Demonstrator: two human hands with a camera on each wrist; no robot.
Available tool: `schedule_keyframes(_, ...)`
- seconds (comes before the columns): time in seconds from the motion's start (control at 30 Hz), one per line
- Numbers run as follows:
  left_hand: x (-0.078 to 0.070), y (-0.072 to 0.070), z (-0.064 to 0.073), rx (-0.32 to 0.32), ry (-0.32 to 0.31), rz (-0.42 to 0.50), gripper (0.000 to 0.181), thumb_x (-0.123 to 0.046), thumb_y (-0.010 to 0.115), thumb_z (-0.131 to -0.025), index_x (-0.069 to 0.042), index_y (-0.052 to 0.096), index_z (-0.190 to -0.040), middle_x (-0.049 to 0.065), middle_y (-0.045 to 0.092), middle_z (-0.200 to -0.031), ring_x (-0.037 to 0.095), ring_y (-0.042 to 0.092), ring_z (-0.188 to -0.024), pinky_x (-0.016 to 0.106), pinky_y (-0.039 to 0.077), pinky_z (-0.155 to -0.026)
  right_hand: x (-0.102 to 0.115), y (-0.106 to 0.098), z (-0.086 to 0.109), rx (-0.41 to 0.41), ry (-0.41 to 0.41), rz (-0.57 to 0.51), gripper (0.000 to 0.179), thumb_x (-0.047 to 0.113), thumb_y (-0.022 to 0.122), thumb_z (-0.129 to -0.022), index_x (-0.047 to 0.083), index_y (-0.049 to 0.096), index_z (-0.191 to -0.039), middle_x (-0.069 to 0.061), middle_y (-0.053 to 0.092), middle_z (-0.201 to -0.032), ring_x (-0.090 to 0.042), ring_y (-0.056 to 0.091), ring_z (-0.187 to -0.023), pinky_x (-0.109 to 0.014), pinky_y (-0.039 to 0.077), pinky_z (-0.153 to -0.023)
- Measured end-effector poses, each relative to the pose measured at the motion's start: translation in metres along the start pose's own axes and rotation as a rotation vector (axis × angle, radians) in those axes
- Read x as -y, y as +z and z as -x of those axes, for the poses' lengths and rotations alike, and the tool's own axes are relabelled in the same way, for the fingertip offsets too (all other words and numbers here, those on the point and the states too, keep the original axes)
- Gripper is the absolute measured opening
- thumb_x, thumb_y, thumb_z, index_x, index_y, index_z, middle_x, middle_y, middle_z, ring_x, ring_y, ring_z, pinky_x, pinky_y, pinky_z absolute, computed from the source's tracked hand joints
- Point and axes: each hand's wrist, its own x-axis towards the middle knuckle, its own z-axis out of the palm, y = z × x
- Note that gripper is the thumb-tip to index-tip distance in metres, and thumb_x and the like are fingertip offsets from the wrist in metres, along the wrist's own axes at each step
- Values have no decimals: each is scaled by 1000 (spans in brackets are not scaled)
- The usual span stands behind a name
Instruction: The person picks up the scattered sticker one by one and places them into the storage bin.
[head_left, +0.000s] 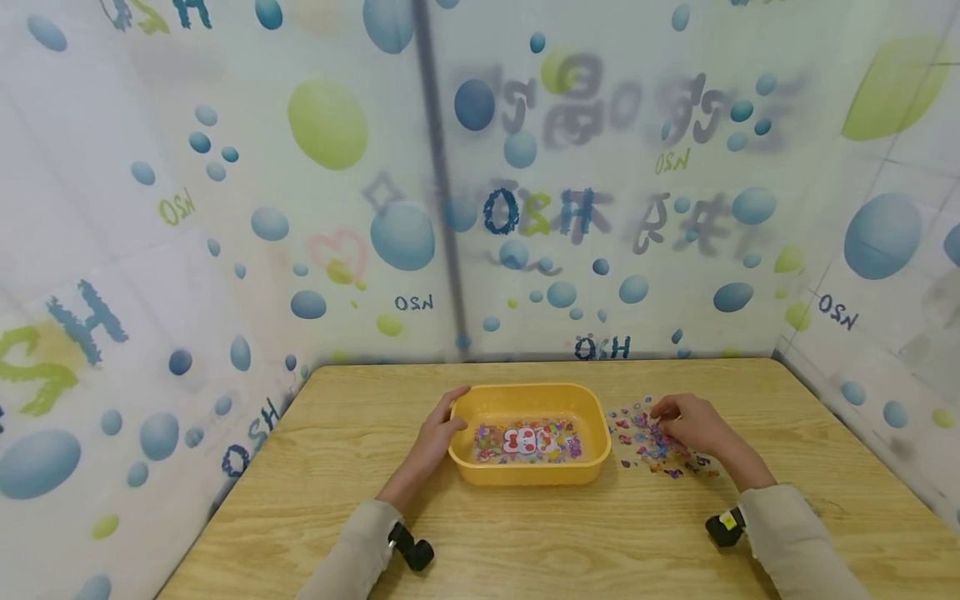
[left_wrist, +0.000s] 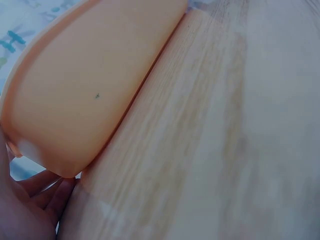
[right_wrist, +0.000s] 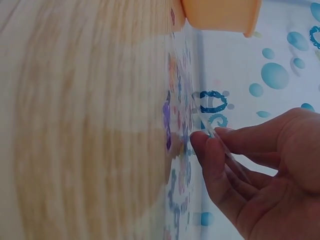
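Observation:
A yellow plastic basin [head_left: 532, 475] sits on the wooden table, with colourful stickers [head_left: 525, 442] lying inside it, among them larger white cartoon figures. My left hand [head_left: 437, 431] grips the basin's left side, thumb at the rim and fingers along the outer wall; the left wrist view shows the fingers at the basin's lower corner. To the right of the basin, small colourful stickers [head_left: 645, 442] lie scattered on the table. Just over them, my right hand [head_left: 692, 422] pinches a thin, clear flat piece [right_wrist: 231, 161] between thumb and fingers.
The wooden table [head_left: 540, 533] ends at the back against a pale curtain [head_left: 637, 250] printed with blue and green bubbles. More of that sheeting hangs at the left and right sides. Each wrist carries a small black camera [head_left: 412, 550].

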Motion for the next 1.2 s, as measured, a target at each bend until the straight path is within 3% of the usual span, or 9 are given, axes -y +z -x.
schedule_keyframes(0.33,0,-1,2,2,10,15,60,-9,50,-97,-22,48,-155,13,42,-164,39,47,-145,58,41,-116,-1,7,-3,20,15,-8,19,2,61,-95,-3,70,-110,-15,71,-101,-21,59,-85,-33,52,-72)
schedule_keyframes(0.6,-1,-1,3,2,15,33,59,-10,51,-98,-23,47,-155,14,44,-162,37,51,-142,57,43,-114,5,14,-3,34,36,-42,20,3,59,-97,-2,69,-114,-16,68,-104,-21,57,-82,-28,52,-62)
schedule_keyframes(0.77,-1,0,3,5,21,30,58,-10,51,-98,-22,47,-155,13,43,-163,39,48,-144,58,42,-115,8,14,0,49,62,-57,21,3,59,-98,-2,68,-116,-15,67,-105,-21,56,-83,-29,53,-63)
schedule_keyframes(1.0,1,1,2,6,11,18,59,-8,49,-99,-17,45,-157,15,39,-165,42,44,-147,60,39,-116,6,10,0,40,26,-34,20,1,60,-97,-2,70,-114,-14,68,-104,-21,58,-86,-29,53,-72)
schedule_keyframes(1.2,2,1,0,-1,-5,17,59,-6,49,-99,-16,45,-157,18,40,-164,43,47,-144,60,40,-115,10,1,1,11,-45,-33,20,1,61,-95,-6,72,-111,-17,72,-103,-19,61,-82,-27,52,-64)
